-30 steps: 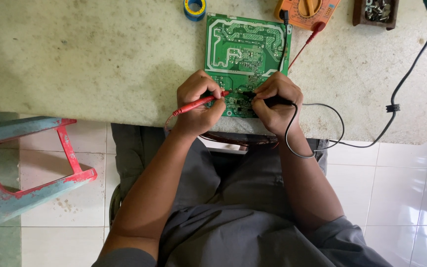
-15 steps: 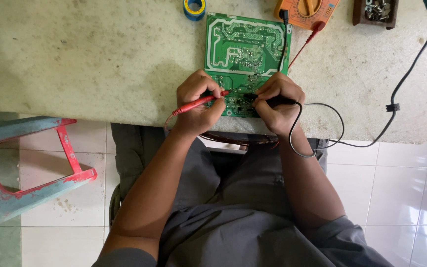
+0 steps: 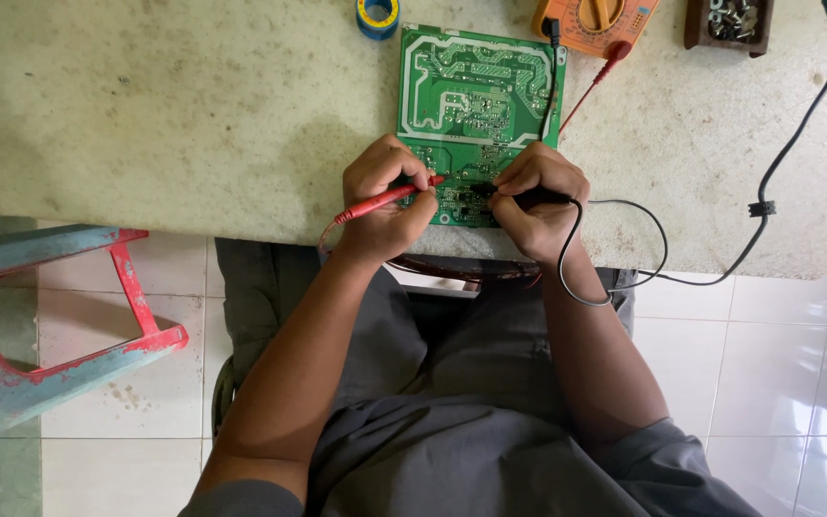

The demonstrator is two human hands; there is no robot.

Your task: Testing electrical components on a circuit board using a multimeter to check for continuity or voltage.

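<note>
Much of what I work on is covered by my own hands: the near edge of the green circuit board (image 3: 476, 96) disappears under my knuckles, and I cannot make out where the two probe tips meet it. My left hand (image 3: 385, 201) is curled closed around the red probe (image 3: 380, 201), pinching it like a pen, with its back end sticking out to the left and its tip pointing toward the board. My right hand (image 3: 538, 201) is closed the same way on the black probe (image 3: 533, 198), of which only a short dark stretch shows between my fingers. The board lies flat on the pale, stained table (image 3: 145, 115), in the middle near the edge closest to me, its pale traces facing up. A black wire (image 3: 624, 278) loops out from under my right hand and hangs off the table edge. At the far edge, things are cut off by the frame: an orange meter (image 3: 595, 24) shows only its lower part, with a red lead (image 3: 591, 81) running down from it beside the board; a blue and yellow roll of tape (image 3: 377, 14) is half visible; a small brown tray (image 3: 729, 24) holds metal bits too small to tell apart. A thicker dark cable (image 3: 796, 144) runs down the right side. A red and blue stool (image 3: 40, 325) stands to my left on the white tiled floor (image 3: 777, 383).
</note>
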